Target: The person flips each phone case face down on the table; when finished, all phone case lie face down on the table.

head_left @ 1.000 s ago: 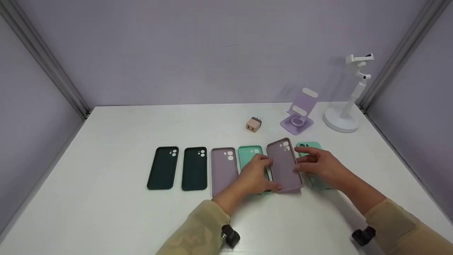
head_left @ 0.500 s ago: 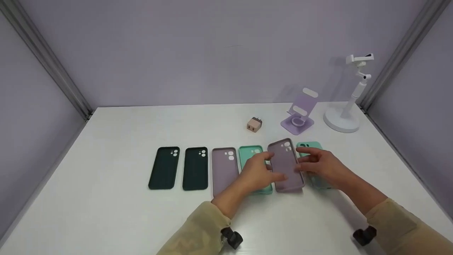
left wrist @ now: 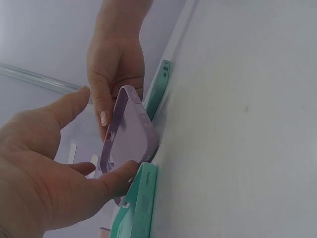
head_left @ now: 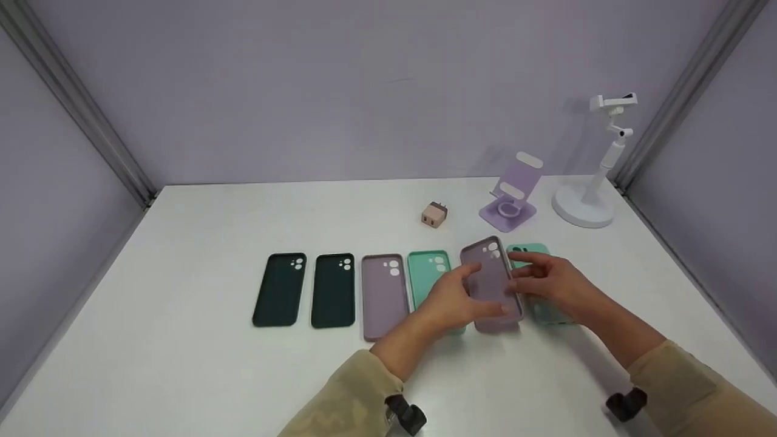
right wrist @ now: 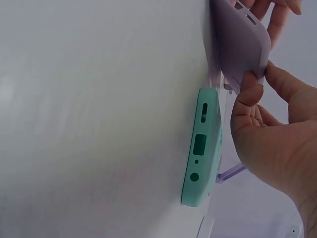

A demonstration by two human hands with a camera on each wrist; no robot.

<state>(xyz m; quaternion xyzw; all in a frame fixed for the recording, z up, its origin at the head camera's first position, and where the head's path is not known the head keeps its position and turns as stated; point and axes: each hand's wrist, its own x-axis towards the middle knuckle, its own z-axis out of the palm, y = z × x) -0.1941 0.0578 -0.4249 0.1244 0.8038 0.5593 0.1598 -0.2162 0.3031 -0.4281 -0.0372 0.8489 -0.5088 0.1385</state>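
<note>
Tilting, a smooth, round-cornered mauve case [head_left: 490, 285] is being pinched by right fingers [head_left: 529, 286]; straight left fingers [head_left: 467, 271] are being shifted farther over it.

Left to right: pink charger [head_left: 433, 215], purple stand [head_left: 522, 176], white stand [head_left: 612, 155].

From six o'clock, the head view looks down over the table [head_left: 200, 227]; wrist views, close, low and sideways, face twelve, sharing the held case [left wrist: 131, 133].

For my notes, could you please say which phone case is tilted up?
The mauve rectangular phone case pinched by the right hand; the other five phone cases lie flat.
</note>
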